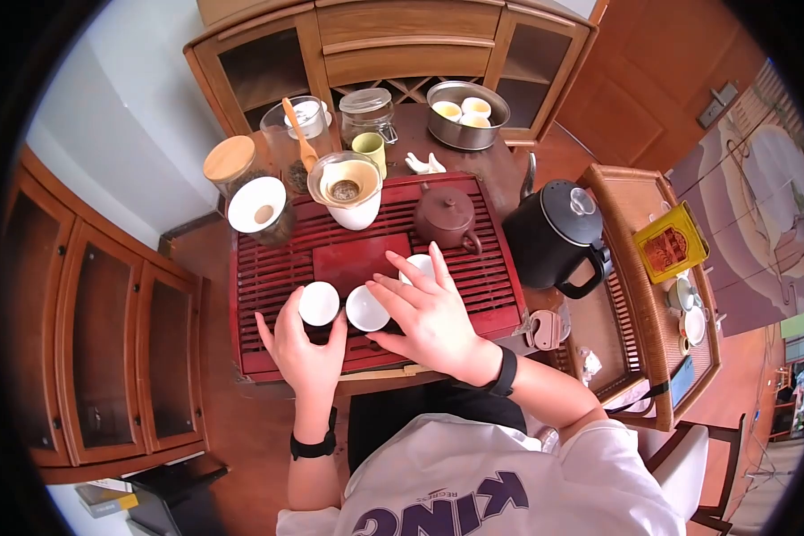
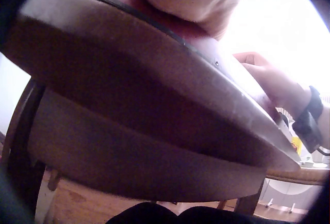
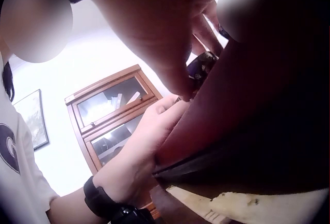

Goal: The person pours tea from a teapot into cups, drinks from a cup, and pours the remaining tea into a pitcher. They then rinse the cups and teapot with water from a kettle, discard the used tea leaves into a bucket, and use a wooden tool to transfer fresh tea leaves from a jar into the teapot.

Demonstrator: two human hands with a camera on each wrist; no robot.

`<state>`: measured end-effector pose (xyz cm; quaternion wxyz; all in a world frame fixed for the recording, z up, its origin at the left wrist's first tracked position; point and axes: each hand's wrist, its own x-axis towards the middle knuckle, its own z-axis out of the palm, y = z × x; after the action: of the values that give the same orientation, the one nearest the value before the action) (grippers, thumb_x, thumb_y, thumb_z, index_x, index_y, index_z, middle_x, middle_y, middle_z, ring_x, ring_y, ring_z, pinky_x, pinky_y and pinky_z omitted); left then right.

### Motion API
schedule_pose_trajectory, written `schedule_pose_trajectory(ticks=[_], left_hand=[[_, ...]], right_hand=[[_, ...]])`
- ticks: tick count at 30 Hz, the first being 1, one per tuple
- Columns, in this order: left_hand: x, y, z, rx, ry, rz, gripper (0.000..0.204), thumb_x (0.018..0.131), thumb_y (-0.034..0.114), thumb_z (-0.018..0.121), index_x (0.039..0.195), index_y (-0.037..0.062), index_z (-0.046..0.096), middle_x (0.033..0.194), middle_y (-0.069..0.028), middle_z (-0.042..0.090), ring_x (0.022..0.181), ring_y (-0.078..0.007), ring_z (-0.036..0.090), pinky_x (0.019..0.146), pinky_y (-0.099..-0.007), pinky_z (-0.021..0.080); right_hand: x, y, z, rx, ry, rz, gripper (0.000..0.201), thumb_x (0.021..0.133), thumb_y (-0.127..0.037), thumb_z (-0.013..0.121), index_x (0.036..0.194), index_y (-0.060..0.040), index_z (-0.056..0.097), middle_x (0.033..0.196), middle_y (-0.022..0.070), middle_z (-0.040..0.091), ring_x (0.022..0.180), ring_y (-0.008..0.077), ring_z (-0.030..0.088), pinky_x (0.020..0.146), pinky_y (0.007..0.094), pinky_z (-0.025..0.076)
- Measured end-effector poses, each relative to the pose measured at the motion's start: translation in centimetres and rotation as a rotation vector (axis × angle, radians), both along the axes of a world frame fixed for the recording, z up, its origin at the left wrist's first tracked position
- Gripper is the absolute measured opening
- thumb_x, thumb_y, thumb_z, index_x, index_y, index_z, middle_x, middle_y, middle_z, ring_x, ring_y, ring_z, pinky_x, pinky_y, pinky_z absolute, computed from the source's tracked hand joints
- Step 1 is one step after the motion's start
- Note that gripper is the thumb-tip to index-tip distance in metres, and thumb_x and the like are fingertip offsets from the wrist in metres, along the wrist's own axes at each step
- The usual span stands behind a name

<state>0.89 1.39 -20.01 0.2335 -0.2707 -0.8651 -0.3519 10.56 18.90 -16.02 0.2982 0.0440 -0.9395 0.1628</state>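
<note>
Three small cups, white inside, stand in a row near the front of the red slatted tea tray. My left hand holds the left cup between thumb and fingers. The right hand has its thumb and index finger at opposite sides of the middle cup; its other fingers spread over the right cup, partly hiding it. In the right wrist view, a dark patterned cup side shows between that hand's thumb and fingers. A brown clay teapot sits behind the right hand.
A strainer tops a white pitcher at the back of the tray. Jars, a glass with a wooden spoon and a metal bowl of white cups stand behind. A black kettle is right, beside a wicker cart.
</note>
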Motion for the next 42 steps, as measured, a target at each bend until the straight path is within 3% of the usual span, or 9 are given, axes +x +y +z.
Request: schedule_pose_trajectory(ticks=[9, 12, 15, 22, 27, 30, 32, 38, 42], left_hand=[[0.0, -0.1, 0.0, -0.013, -0.021, -0.011, 0.062, 0.072, 0.021, 0.086, 0.127, 0.0078, 0.060, 0.114, -0.0084, 0.069, 0.108, -0.0272, 0.066, 0.118, -0.0601, 0.025], [-0.1, -0.1, -0.1, -0.026, -0.011, -0.006, 0.063, 0.072, 0.020, 0.086, 0.128, 0.0079, 0.060, 0.114, -0.0084, 0.069, 0.109, -0.0270, 0.066, 0.119, -0.0600, 0.025], [-0.1, -0.2, -0.1, -0.032, -0.021, -0.012, 0.062, 0.072, 0.020, 0.085, 0.128, 0.0079, 0.060, 0.115, -0.0083, 0.069, 0.109, -0.0269, 0.066, 0.118, -0.0600, 0.026], [-0.2, -0.1, 0.1, -0.027, -0.016, -0.022, 0.062, 0.073, 0.020, 0.085, 0.128, 0.0074, 0.060, 0.114, -0.0089, 0.069, 0.107, -0.0273, 0.066, 0.117, -0.0591, 0.029], [-0.1, 0.0, 0.2, -0.011, -0.002, -0.033, 0.061, 0.073, 0.020, 0.085, 0.128, 0.0070, 0.060, 0.110, -0.0097, 0.069, 0.105, -0.0278, 0.066, 0.116, -0.0579, 0.032], [-0.2, -0.2, 0.1, -0.017, -0.020, -0.071, 0.064, 0.074, 0.022, 0.084, 0.131, 0.0071, 0.058, 0.114, -0.0101, 0.068, 0.109, -0.0283, 0.065, 0.115, -0.0592, 0.032], [-0.3, -0.7, 0.4, 0.008, -0.084, -0.150, 0.067, 0.076, 0.023, 0.083, 0.135, 0.0078, 0.055, 0.120, -0.0109, 0.066, 0.114, -0.0289, 0.063, 0.115, -0.0591, 0.032], [-1.0, -3.8, 3.7, 0.036, -0.520, -0.372, 0.091, 0.086, 0.018, 0.079, 0.156, 0.0037, 0.024, 0.146, -0.0269, 0.046, 0.138, -0.0351, 0.045, 0.115, -0.0452, 0.034], [-4.9, -6.3, 8.0, 0.176, -0.709, -0.408, 0.107, 0.083, 0.019, 0.082, 0.160, 0.0065, 0.008, 0.152, -0.0303, 0.036, 0.144, -0.0378, 0.037, 0.116, -0.0483, 0.031]], right_hand=[[1.7, 2.5, 0.6, -0.132, 0.177, -0.089, 0.047, 0.075, -0.026, 0.083, 0.116, -0.0087, 0.068, 0.120, 0.0061, 0.069, 0.122, 0.0273, 0.060, 0.117, 0.0634, 0.023], [2.3, 4.4, -0.4, -0.425, 0.302, -0.287, 0.053, 0.077, -0.011, 0.081, 0.125, -0.0028, 0.060, 0.118, 0.0128, 0.064, 0.108, 0.0287, 0.062, 0.100, 0.0437, 0.046], [2.2, 5.5, -1.7, -0.651, 0.244, -0.453, 0.066, 0.083, -0.011, 0.078, 0.139, -0.0001, 0.046, 0.112, 0.0113, 0.058, 0.088, 0.0181, 0.056, 0.081, 0.0333, 0.050], [1.4, 6.8, -0.8, -0.784, 0.030, -0.463, 0.072, 0.085, -0.019, 0.079, 0.144, -0.0011, 0.043, 0.098, 0.0110, 0.064, 0.083, 0.0197, 0.061, 0.072, 0.0334, 0.053], [1.3, 7.7, -0.5, -0.516, -0.034, -0.341, 0.070, 0.081, -0.009, 0.077, 0.142, -0.0033, 0.044, 0.091, 0.0103, 0.066, 0.090, 0.0291, 0.064, 0.083, 0.0410, 0.052], [0.9, 9.3, -0.2, -0.646, -0.141, -0.284, 0.065, 0.085, -0.008, 0.074, 0.142, -0.0019, 0.044, 0.077, 0.0082, 0.061, 0.070, 0.0226, 0.061, 0.068, 0.0350, 0.051], [0.6, 10.3, -0.4, -0.738, -0.179, -0.217, 0.062, 0.089, -0.009, 0.072, 0.143, -0.0014, 0.043, 0.067, 0.0051, 0.055, 0.061, 0.0148, 0.054, 0.061, 0.0301, 0.046], [-0.5, 10.4, -0.2, -0.772, -0.171, -0.250, 0.061, 0.091, -0.013, 0.072, 0.143, -0.0013, 0.043, 0.062, 0.0061, 0.052, 0.057, 0.0152, 0.052, 0.058, 0.0308, 0.045], [-0.3, 10.4, -0.2, -0.683, -0.181, -0.254, 0.061, 0.091, -0.017, 0.072, 0.143, -0.0016, 0.044, 0.062, 0.0109, 0.055, 0.056, 0.0218, 0.056, 0.057, 0.0358, 0.046]])
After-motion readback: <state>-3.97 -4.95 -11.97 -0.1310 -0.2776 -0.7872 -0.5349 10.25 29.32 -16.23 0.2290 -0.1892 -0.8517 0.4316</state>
